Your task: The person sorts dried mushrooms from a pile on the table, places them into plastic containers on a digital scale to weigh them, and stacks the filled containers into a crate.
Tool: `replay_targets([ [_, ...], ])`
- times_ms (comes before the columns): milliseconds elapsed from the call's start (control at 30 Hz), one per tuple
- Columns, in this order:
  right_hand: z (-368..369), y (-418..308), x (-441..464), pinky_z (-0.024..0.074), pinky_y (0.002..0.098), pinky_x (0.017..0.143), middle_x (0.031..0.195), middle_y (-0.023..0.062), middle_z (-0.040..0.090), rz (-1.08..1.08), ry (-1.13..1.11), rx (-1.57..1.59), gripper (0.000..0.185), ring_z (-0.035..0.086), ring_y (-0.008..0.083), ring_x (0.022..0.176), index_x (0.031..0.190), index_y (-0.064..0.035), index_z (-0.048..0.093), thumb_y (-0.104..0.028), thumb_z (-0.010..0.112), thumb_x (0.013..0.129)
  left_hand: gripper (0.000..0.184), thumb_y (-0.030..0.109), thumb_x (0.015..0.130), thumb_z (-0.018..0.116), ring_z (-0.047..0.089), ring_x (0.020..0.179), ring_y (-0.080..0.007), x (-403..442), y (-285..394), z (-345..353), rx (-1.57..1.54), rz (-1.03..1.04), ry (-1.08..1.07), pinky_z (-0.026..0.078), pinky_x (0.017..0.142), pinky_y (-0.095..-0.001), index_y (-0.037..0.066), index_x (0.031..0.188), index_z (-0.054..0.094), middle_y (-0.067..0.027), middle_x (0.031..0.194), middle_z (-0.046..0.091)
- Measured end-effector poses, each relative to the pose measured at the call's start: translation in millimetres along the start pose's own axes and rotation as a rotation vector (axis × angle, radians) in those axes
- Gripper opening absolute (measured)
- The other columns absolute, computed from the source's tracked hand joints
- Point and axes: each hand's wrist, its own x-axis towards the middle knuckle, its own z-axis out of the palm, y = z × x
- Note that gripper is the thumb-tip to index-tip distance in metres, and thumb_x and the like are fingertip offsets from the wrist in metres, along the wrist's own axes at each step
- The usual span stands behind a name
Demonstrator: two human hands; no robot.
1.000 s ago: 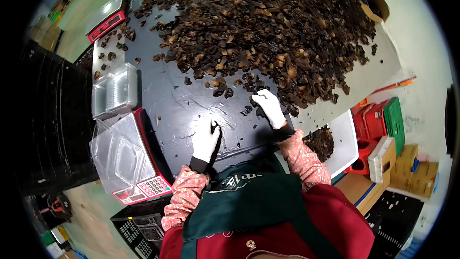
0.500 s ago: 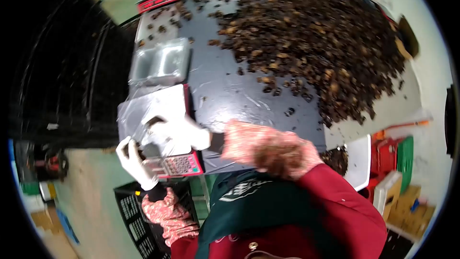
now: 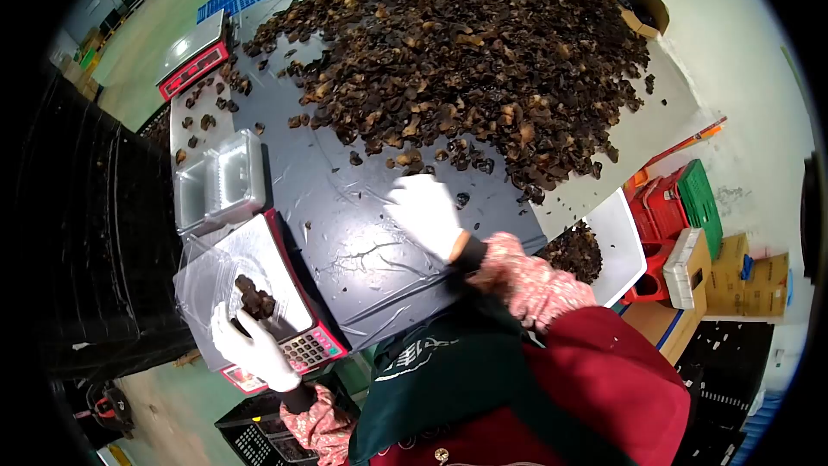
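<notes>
My left hand (image 3: 250,349), in a white glove, is at the near scale (image 3: 315,347) with thumb and fingers apart. Its fingertips are beside, perhaps touching, a small clump of dark brown fungus pieces (image 3: 256,298). The clump rests in a clear plastic container (image 3: 203,272) on the scale's pan. My right hand (image 3: 424,216), also gloved in white, is over the grey table cover (image 3: 345,216), close to the near edge of a large heap of dark fungus pieces (image 3: 466,60). Motion smears its fingers, so their grip is unclear.
Empty clear plastic trays (image 3: 222,181) stand beyond the near scale. A second red scale (image 3: 194,56) sits at the far left corner, with loose pieces beside it. On the right are a white bin (image 3: 623,246) holding fungus pieces, and red crates (image 3: 664,207).
My right hand has moved from the near scale rightward toward the heap. The fungus clump on the scale is now uncovered. My left hand stays by the scale; the camera view has shifted.
</notes>
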Motion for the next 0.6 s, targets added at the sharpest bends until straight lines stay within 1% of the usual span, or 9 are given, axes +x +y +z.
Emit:
replay_targets([
  [100,1,63,-72,0.0503,0.0366,0.07,0.096,0.0048,0.059,0.165,0.079,-0.332,0.012,0.058,0.0247,0.089,0.093,-0.0114,0.064,-0.018,0.059,0.084,0.025,0.005,0.092,0.06,0.057,0.111,-0.0322,-11,59,25,-0.504,-0.018,-0.178,0.043,0.099,-0.0412,-0.001,0.115,0.062,-0.0175,0.118,0.062],
  [133,7,75,-90,0.0503,0.0366,0.07,0.096,0.0048,0.059,0.177,0.078,-0.331,0.012,0.058,0.0247,0.089,0.093,-0.0114,0.064,-0.018,0.059,0.084,0.023,0.004,0.091,0.06,0.058,0.109,-0.0318,-15,85,36,-0.582,0.095,-0.251,0.044,0.098,-0.0403,-0.001,0.114,0.063,-0.0176,0.117,0.062],
  [200,16,92,-118,0.0509,0.0373,0.072,0.093,0.007,0.057,0.149,-0.089,0.098,0.012,0.058,0.0262,0.087,0.094,-0.0111,0.062,-0.015,0.06,0.083,0.022,0.003,0.09,0.06,0.061,0.106,-0.0314,-25,137,60,-0.722,0.224,-0.385,0.047,0.095,-0.0385,0.001,0.111,0.064,-0.0172,0.115,0.063],
  [233,15,91,-124,0.0513,0.0365,0.073,0.089,0.0084,0.055,0.127,-0.04,0.134,0.01,0.058,0.0279,0.086,0.092,-0.0109,0.061,-0.012,0.061,0.082,0.021,0.003,0.09,0.06,0.062,0.105,-0.0313,-31,158,75,-0.785,0.238,-0.445,0.048,0.094,-0.0375,0.002,0.111,0.064,-0.0168,0.114,0.063],
  [300,6,95,-142,0.0516,0.0359,0.071,0.088,0.0087,0.056,0.126,0.002,0.136,0.009,0.058,0.0284,0.084,0.091,-0.0106,0.06,-0.01,0.06,0.083,0.018,0.006,0.09,0.06,0.063,0.103,-0.0308,-35,193,107,-0.745,0.363,-0.426,0.05,0.09,-0.0363,0.005,0.108,0.065,-0.0147,0.112,0.063],
  [433,-81,115,-207,0.0511,0.0362,0.074,0.092,0.0078,0.061,0.563,0.016,0.191,0.013,0.06,0.0282,0.09,0.091,-0.0083,0.064,-0.008,0.063,0.078,0.019,0.012,0.091,0.058,0.062,0.101,-0.0292,-38,232,175,-0.741,0.321,-0.523,0.05,0.088,-0.0373,0.007,0.108,0.063,-0.0122,0.109,0.062],
  [500,-108,141,-248,0.0484,0.04,0.084,0.105,0.009,0.064,0.691,-0.289,-0.198,0.014,0.06,0.0309,0.104,0.088,-0.0087,0.068,-0.007,0.065,0.074,0.024,0.016,0.09,0.059,0.059,0.103,-0.0313,-36,248,205,-0.64,0.313,-0.459,0.05,0.088,-0.0395,0.008,0.113,0.063,-0.0129,0.115,0.06],
  [567,-132,139,-253,0.0435,0.0445,0.093,0.118,0.0115,0.062,0.639,-0.321,-0.365,0.015,0.054,0.0339,0.116,0.086,-0.0096,0.07,-0.007,0.066,0.072,0.031,0.02,0.089,0.062,0.058,0.103,-0.033,-27,269,222,-0.525,0.322,-0.41,0.05,0.086,-0.0421,0.011,0.118,0.062,-0.0137,0.117,0.058],
  [600,-132,141,-246,0.0411,0.0459,0.095,0.127,0.0138,0.059,0.657,-0.29,-0.205,0.018,0.05,0.0339,0.123,0.089,-0.0088,0.07,-0.009,0.067,0.071,0.036,0.022,0.088,0.064,0.059,0.098,-0.0333,-22,278,226,-0.41,0.314,-0.525,0.051,0.081,-0.0434,0.014,0.122,0.062,-0.0138,0.112,0.058],
])
